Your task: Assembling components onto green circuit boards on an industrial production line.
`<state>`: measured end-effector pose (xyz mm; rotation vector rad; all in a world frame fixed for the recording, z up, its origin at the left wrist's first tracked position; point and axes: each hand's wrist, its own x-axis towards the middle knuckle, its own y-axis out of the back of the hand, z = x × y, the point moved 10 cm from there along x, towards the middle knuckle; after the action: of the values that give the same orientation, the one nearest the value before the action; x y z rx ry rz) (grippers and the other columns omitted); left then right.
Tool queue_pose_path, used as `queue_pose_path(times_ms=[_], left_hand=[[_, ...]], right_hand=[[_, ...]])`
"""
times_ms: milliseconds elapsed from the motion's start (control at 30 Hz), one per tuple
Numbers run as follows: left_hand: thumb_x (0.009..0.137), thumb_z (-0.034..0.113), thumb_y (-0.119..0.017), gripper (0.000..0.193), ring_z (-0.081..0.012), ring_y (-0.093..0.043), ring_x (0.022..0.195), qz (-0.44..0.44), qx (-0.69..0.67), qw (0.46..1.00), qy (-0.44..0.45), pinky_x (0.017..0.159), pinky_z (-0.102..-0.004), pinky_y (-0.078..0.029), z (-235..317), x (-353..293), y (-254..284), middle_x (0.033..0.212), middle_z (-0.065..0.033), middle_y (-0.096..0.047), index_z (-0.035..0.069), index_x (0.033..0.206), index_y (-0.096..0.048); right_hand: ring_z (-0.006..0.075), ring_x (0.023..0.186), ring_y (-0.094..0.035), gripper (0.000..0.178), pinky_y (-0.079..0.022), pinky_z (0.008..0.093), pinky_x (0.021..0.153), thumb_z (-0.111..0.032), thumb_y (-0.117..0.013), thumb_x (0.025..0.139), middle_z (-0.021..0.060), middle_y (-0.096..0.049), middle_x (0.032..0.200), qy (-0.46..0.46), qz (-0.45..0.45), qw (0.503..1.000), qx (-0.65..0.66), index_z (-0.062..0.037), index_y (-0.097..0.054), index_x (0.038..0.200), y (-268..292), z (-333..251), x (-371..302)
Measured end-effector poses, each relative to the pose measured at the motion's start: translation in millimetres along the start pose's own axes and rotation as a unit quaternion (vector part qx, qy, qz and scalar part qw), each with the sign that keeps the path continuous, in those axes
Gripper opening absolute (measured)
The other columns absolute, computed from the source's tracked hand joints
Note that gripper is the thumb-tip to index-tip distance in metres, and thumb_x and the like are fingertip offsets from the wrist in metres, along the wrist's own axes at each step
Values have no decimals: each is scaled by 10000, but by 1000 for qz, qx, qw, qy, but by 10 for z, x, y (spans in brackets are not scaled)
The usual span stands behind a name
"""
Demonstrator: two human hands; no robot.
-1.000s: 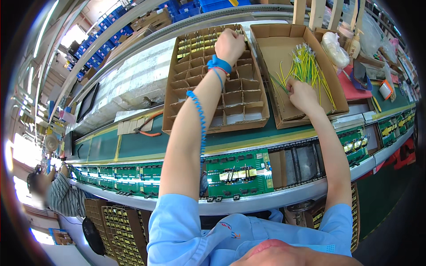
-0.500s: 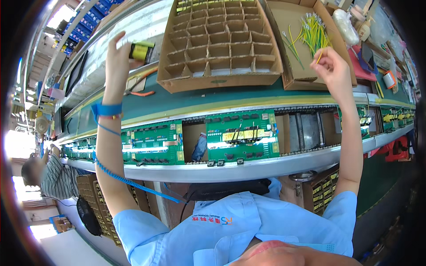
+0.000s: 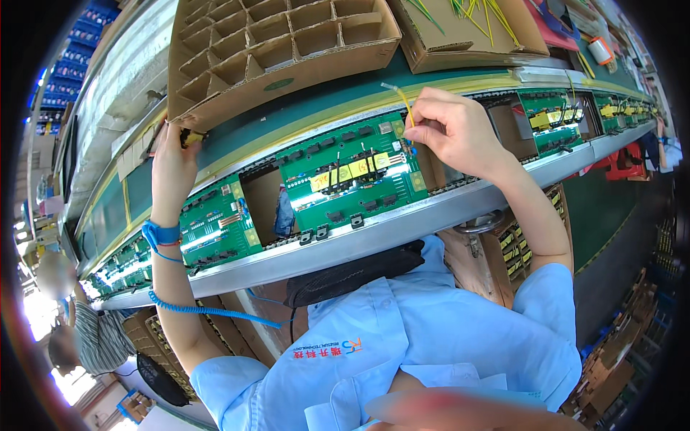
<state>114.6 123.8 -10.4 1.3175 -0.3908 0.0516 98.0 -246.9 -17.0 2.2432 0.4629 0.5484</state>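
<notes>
Between the thumb and fingers of my right hand (image 3: 456, 131) is a thin yellow wire (image 3: 407, 105) with a pale tip, held upright above the right end of a green circuit board (image 3: 320, 197). That board carries a long yellow-and-black component (image 3: 350, 172). My left hand (image 3: 172, 161) is closed on a small yellow-and-black component (image 3: 190, 137), mostly hidden by the fingers, beside the near left corner of a divided cardboard box (image 3: 287, 75). A blue wrist strap (image 3: 162, 234) with a coiled cord is on my left wrist. Another green circuit board (image 3: 215, 224) lies below that hand.
A metal conveyor rail (image 3: 345, 241) runs across in front of me, with more circuit boards (image 3: 550, 122) to the right. An open cardboard box (image 3: 474, 57) of yellow and green wires stands beyond. Co-workers (image 3: 104, 334) are at the far left. A red stool (image 3: 627, 164) stands right.
My right hand has brought the yellow wire from the wire box to above the middle board. My left hand has moved nearer with the small component. The view has tilted.
</notes>
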Motion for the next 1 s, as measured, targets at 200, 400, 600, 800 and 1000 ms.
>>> queue_pose_path(times_ms=[200,400,600,800,1000], left_hand=[[882,72,-693,425,-352,-690,860,-14,11,994,110,748,-395,-536,-117,-126,245,1042,-190,-692,92,1289,-570],[946,32,-650,405,-132,-588,1029,49,-178,968,167,872,-281,-520,-385,-380,595,1196,-74,-609,3,1338,-552],[930,40,-683,438,-129,-571,1052,44,-345,927,140,939,-263,-470,197,-545,542,1160,-65,-588,-33,1336,-534],[902,15,-692,460,-161,-560,1114,-22,-434,888,150,1003,-299,-438,545,-705,320,1210,-98,-590,-34,1322,-513],[883,-43,-649,480,-154,-549,1116,-92,-546,810,192,978,-285,-454,791,-854,-117,1218,-80,-556,-13,1340,-504]], right_hand=[[282,699,-637,139,-479,400,601,-186,-738,827,46,-622,832,31,3,999,-24,-70,-666,803,-98,15,-26],[242,642,-606,123,-467,340,565,-106,-761,798,45,-609,820,69,17,997,-13,-51,-652,798,-111,-13,-46],[261,679,-636,119,-476,377,560,-172,-754,807,26,-616,822,61,15,998,-12,-84,-675,808,-124,1,-35],[250,660,-621,112,-482,335,567,-96,-762,785,50,-616,815,80,14,996,-41,-53,-659,802,-140,-64,-48],[240,666,-654,217,-493,343,551,-172,-796,774,36,-645,807,41,42,997,-41,-82,-689,940,45,-286,-88]])
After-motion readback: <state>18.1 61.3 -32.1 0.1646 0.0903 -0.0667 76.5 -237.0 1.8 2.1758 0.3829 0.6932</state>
